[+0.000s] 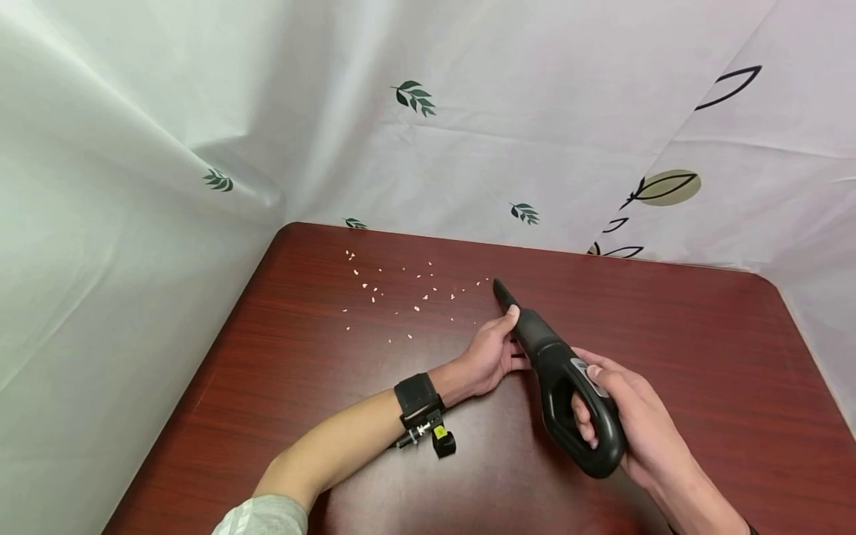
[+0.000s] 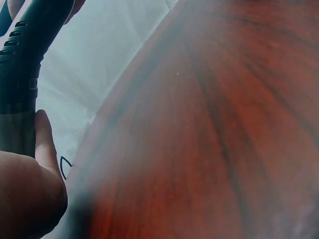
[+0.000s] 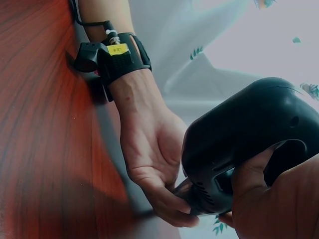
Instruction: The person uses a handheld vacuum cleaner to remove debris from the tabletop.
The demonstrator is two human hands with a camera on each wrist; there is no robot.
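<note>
A black handheld vacuum cleaner (image 1: 558,379) is held over the table, its narrow nozzle (image 1: 504,293) pointing to the far left. My right hand (image 1: 635,416) grips its loop handle, fingers through the opening and thumb on top near a grey label. Near the front, my left hand (image 1: 491,355) holds the barrel, thumb along its upper side and fingers beneath. In the left wrist view the vacuum's body (image 2: 25,74) fills the left edge beside the left hand (image 2: 30,194). Small pale crumbs (image 1: 417,308) lie scattered left of the nozzle tip.
The dark red wooden table (image 1: 722,357) has rounded far corners. Pale curtains (image 1: 468,163) with leaf prints hang along its back and sides. A black strap with a small camera (image 1: 420,405) sits on the left wrist.
</note>
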